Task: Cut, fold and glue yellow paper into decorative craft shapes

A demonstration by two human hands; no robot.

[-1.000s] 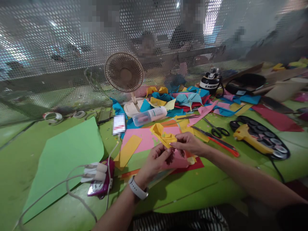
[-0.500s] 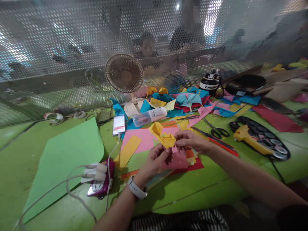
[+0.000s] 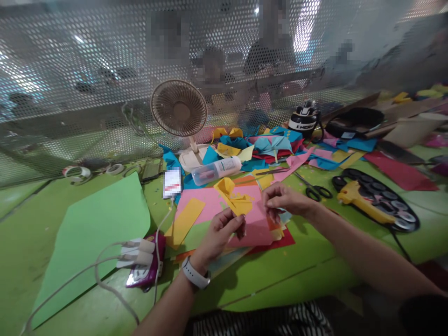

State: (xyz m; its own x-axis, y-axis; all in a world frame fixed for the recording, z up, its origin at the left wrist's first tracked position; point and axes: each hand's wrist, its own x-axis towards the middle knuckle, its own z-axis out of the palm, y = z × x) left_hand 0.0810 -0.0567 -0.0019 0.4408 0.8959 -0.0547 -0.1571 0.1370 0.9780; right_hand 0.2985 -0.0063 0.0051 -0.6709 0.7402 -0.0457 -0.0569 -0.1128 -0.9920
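My left hand (image 3: 220,231) pinches the lower edge of a folded piece of yellow paper (image 3: 238,204) between thumb and fingers. The paper has creased, raised flaps and is held above a pink sheet (image 3: 254,228). To the right of it, my right hand (image 3: 284,199) hovers apart from the paper, its fingers loosely bent and nothing visible in them. Under both hands lies a stack of coloured sheets, with a flat yellow strip (image 3: 185,221) on its left side.
Black-handled scissors (image 3: 318,192) and a yellow glue gun (image 3: 367,200) lie to the right. Behind the stack are a clear bottle (image 3: 217,170), a fan (image 3: 180,109) and heaped paper scraps. A green sheet (image 3: 101,238), a phone (image 3: 172,183) and a corded power strip (image 3: 145,266) are on the left.
My right hand has let go of the yellow paper and drawn away to the right. My left hand keeps its hold, shifted slightly left. The red-and-black tool is now mostly hidden by my right arm.
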